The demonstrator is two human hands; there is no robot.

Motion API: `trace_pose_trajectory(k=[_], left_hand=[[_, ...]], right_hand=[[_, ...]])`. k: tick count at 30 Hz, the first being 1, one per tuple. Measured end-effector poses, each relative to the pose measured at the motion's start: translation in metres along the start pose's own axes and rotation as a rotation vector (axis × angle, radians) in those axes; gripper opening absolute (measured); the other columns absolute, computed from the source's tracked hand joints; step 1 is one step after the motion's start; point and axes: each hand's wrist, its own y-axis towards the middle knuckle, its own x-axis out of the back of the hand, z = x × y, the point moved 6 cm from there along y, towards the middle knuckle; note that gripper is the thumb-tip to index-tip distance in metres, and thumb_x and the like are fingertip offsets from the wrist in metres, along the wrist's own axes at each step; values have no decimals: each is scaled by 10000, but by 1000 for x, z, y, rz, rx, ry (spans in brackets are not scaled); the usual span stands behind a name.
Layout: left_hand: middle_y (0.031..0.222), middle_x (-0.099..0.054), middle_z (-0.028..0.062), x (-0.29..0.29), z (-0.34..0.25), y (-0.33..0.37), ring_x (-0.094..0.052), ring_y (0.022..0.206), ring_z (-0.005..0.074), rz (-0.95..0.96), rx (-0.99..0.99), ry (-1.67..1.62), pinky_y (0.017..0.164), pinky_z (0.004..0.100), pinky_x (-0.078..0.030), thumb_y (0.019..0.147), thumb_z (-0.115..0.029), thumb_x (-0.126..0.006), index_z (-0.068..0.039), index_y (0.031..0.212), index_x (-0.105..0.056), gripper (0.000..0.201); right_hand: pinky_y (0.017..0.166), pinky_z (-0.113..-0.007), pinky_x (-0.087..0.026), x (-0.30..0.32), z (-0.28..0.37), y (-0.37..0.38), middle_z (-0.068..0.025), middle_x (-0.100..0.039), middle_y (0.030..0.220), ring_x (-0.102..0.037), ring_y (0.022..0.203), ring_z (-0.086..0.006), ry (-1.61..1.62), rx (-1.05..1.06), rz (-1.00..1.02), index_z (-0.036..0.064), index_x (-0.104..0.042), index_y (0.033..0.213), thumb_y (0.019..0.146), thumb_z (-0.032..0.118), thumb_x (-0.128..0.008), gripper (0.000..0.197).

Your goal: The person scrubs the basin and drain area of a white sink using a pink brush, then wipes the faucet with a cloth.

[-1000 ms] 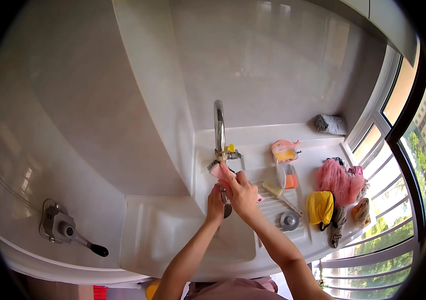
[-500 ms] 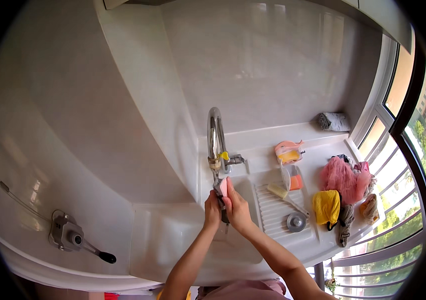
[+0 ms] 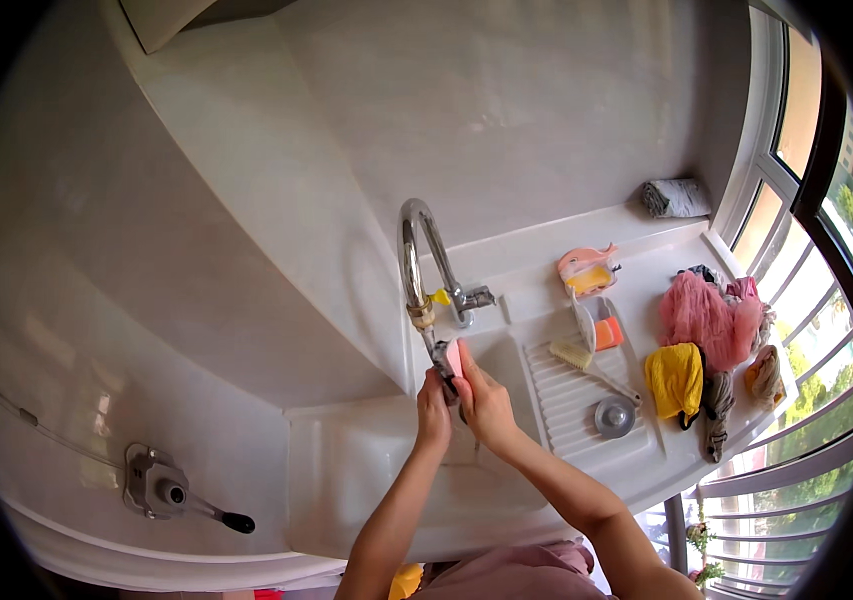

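Note:
Both hands are closed together over the white sink (image 3: 337, 480), just under the mouth of the chrome faucet (image 3: 411, 250). Between them is a small wet dark-grey cloth (image 3: 441, 352) with a pink patch (image 3: 454, 358) along its right side; its exact kind is hard to make out. My left hand (image 3: 434, 412) grips it from the left, fingers wrapped around. From the right, my right hand (image 3: 488, 405) presses on the pink patch with its thumb side. Water runs from the faucet onto the cloth, and part of the cloth is hidden by the fingers.
On the ribbed washboard (image 3: 565, 415) at right lie a pale brush (image 3: 574, 352) and a round metal drain strainer (image 3: 615, 417). Behind are a soap dish (image 3: 602, 331) and a pink dish (image 3: 587, 268). Pink (image 3: 707, 318) and yellow cloths (image 3: 675, 379) lie farther right.
My view has shifted, so the sink and counter appear slightly moved. Both hands still hold the cloth under the faucet, with only a small change in their pose.

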Motion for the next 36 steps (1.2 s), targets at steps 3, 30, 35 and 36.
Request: trace_pose_trajectory(k=[3,30,35,36], left_hand=[[852,-529,-36,-8,-8,-4,-454,745,55,-38,16,-11,670,239,-375,1003,-434,-303,-70,969,-543,438],[1321,-481,153,-42,-97,11,-498,1171,263,175,-50,-149,1020,390,-356,940,-604,-124,-76,1408,-310,730],[1324,-477,160,-41,-94,9,-492,1183,272,189,-45,-158,1034,394,-344,934,-614,-124,-67,1405,-314,746],[1326,-476,161,-41,-94,9,-492,1184,277,175,-46,-156,1034,399,-344,934,-614,-123,-67,1403,-317,746]], right_hand=[[586,-418,-487,3,3,13,-182,-626,868,-615,691,-355,6,-76,82,136,-310,1427,939,252,-499,537],[402,-317,-436,0,33,32,-54,-507,692,-520,482,-214,-230,129,-182,217,-441,1370,837,288,-641,574],[499,-383,-480,-2,32,36,-116,-571,768,-581,590,-290,-160,61,-80,146,-412,1383,840,220,-642,595],[512,-386,-488,0,33,37,-121,-575,774,-586,599,-298,-117,59,-111,145,-401,1390,840,222,-643,606]])
